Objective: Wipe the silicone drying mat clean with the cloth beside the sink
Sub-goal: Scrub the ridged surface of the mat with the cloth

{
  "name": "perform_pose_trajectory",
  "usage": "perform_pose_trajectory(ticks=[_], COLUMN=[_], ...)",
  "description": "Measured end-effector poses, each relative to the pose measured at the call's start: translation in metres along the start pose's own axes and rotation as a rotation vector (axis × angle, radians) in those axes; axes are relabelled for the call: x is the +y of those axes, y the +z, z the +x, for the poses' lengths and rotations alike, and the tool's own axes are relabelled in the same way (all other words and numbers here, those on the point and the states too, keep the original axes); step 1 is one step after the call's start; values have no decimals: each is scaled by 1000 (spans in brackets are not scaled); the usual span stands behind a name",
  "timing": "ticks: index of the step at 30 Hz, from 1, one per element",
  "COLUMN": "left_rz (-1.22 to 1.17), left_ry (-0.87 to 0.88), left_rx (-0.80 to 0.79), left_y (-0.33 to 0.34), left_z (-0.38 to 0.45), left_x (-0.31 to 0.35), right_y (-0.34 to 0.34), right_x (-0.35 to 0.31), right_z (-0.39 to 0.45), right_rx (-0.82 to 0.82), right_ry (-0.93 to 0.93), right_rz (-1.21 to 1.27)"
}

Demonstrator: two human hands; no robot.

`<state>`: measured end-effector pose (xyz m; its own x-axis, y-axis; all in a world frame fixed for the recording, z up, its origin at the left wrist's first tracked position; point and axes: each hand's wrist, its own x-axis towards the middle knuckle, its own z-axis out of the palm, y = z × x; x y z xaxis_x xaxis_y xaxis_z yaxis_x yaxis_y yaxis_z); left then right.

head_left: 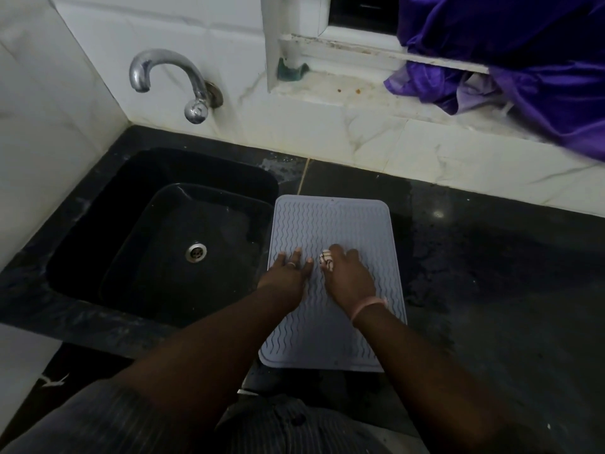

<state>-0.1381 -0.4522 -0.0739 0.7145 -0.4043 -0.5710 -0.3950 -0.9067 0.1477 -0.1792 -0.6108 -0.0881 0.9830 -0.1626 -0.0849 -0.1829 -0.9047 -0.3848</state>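
At the far left a curved chrome tap [170, 80] is mounted on the tiled wall above a black sink [157, 244], which is set into the dark bench [491, 257]; just right of the sink the grey silicone drying mat [330, 280] is laid flat on the bench, its left edge close to the basin rim; the left hand [288, 276] is spread flat on the mat, fingers straight, nothing held, so the mat is judged to be pinned; beside it the right hand [347, 276] is curled round a small bunched cloth [326, 259], pressed to the ridges; wiping is judged under way; next, strokes along the wavy grooves toward the uncovered far end are called for; purple fabric [523, 60] is draped at the window.
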Motion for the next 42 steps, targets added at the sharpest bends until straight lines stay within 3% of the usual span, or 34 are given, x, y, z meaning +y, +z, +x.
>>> perform_pose_trajectory(ticks=[8, 13, 17, 22, 27, 32, 42], left_rz=[10, -7, -43, -23, 17, 13, -1], left_ry=[-19, -11, 17, 24, 16, 35, 21], left_rx=[-33, -37, -49, -109, -112, -65, -91], left_y=[0, 4, 6, 19, 14, 20, 19], left_z=[1, 2, -9, -28, -30, -31, -31], left_x=[0, -2, 1, 0, 1, -3, -2], right_y=[11, 26, 25, 12, 4, 7, 16], right_x=[2, 0, 6, 3, -2, 5, -6], right_z=[-94, -137, -127, -53, -4, -44, -131], right_rx=[-128, -113, -45, 8, -46, -42, -288], right_ry=[-12, -58, -56, 8, 24, -61, -9], right_rz=[0, 11, 34, 49, 39, 25, -5])
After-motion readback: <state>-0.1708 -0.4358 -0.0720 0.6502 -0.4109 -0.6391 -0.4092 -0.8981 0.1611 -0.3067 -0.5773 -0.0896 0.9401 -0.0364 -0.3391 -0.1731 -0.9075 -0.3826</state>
